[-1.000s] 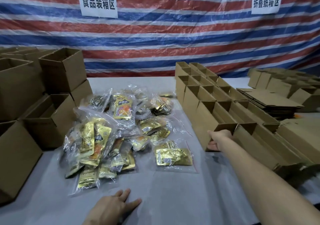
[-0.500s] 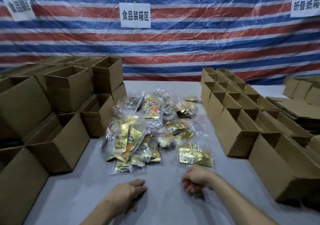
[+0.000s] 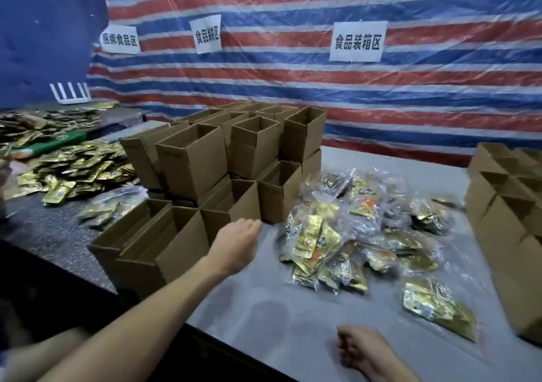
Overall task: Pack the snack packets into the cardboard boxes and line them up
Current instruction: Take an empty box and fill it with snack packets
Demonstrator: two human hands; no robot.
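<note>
Left grip [image 3: 237, 244] empty beside upright cardboard boxes [image 3: 192, 168], mouths up.

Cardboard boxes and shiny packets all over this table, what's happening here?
A person is packing snacks by hand. Their left hand reaches out, fingers fairly straight, towards the stack of open cardboard boxes on the left, holding nothing. The right hand rests loosely curled near the front edge of the table, also empty. The snack packets lie heaped in the middle, none picked up yet, and the boxes whose insides show look empty.
</note>
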